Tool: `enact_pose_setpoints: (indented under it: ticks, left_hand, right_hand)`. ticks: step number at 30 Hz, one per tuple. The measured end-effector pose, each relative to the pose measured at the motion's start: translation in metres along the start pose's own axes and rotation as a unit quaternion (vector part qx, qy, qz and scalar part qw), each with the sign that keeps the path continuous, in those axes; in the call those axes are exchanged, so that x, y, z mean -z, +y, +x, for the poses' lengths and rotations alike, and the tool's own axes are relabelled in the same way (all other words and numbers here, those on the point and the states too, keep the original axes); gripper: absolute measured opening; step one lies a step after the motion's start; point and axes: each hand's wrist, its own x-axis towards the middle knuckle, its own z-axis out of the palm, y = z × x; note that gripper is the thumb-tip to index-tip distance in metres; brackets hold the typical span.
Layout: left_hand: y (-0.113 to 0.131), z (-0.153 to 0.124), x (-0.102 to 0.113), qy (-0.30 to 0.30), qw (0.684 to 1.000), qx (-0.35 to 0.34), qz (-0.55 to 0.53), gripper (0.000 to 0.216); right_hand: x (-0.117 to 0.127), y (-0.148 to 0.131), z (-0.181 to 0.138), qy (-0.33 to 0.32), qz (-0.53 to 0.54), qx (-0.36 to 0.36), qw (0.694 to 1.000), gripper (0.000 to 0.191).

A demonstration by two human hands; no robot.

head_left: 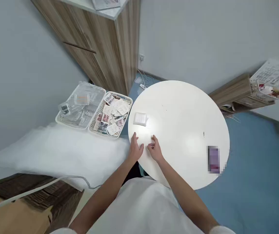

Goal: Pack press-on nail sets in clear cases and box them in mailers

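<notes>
My left hand (pixel 135 149) rests at the near left edge of the round white table (pixel 178 104), its fingers and thumb apart with nothing seen between them. Just to its right is my right hand (pixel 155 150), with thumb and fingers curled in. A small purplish thing (pixel 151 145) shows at its fingertips, too small to name. Beyond both hands lies a stack of white, clear-edged packets (pixel 140 119), touched by neither. Left of the table, a white basket (pixel 90 130) holds many printed cards (pixel 115 112) with small dark and reddish items on them.
A second basket (pixel 62 123) holds clear plastic packaging (pixel 81 104). A white sheet-like mass (pixel 63 149) spreads left of me. A blurred purple object (pixel 214 159) lies at the table's right. A wooden cabinet (pixel 105 45) and a low shelf (pixel 237 89) stand by the walls.
</notes>
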Motion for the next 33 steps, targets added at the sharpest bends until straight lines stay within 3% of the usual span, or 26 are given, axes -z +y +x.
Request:
enact_pose_setpoints:
  ticks: [7, 11, 14, 20, 26, 29, 33]
  left_hand:
    - [0.016, -0.053, 0.009, -0.082, 0.995, 0.059, -0.004, 0.044]
    - [0.021, -0.095, 0.019, -0.043, 0.993, 0.110, 0.012, 0.038]
    - [0.026, -0.131, 0.030, -0.012, 0.990, 0.141, 0.017, 0.037]
    - [0.021, -0.188, 0.072, 0.126, 0.974, 0.182, 0.044, 0.035]
    - [0.000, -0.241, 0.136, 0.314, 0.922, 0.195, 0.118, 0.032]
    - [-0.014, -0.268, 0.173, 0.373, 0.892, 0.196, 0.165, 0.031]
    - [-0.034, -0.295, 0.220, 0.381, 0.871, 0.217, 0.220, 0.031]
  right_hand:
    - [0.025, 0.013, -0.042, -0.068, 0.001, 0.000, 0.998, 0.050]
    - [0.027, 0.021, -0.052, -0.137, 0.010, 0.011, 0.990, 0.035]
    - [0.015, 0.027, -0.058, -0.177, 0.013, 0.019, 0.984, 0.031]
    - [-0.039, 0.015, -0.078, -0.313, -0.064, 0.073, 0.945, 0.033]
    - [-0.101, -0.024, -0.102, -0.426, -0.179, 0.201, 0.864, 0.029]
    - [-0.141, -0.047, -0.117, -0.447, -0.234, 0.278, 0.817, 0.029]
    - [-0.201, -0.075, -0.143, -0.412, -0.295, 0.395, 0.766, 0.034]
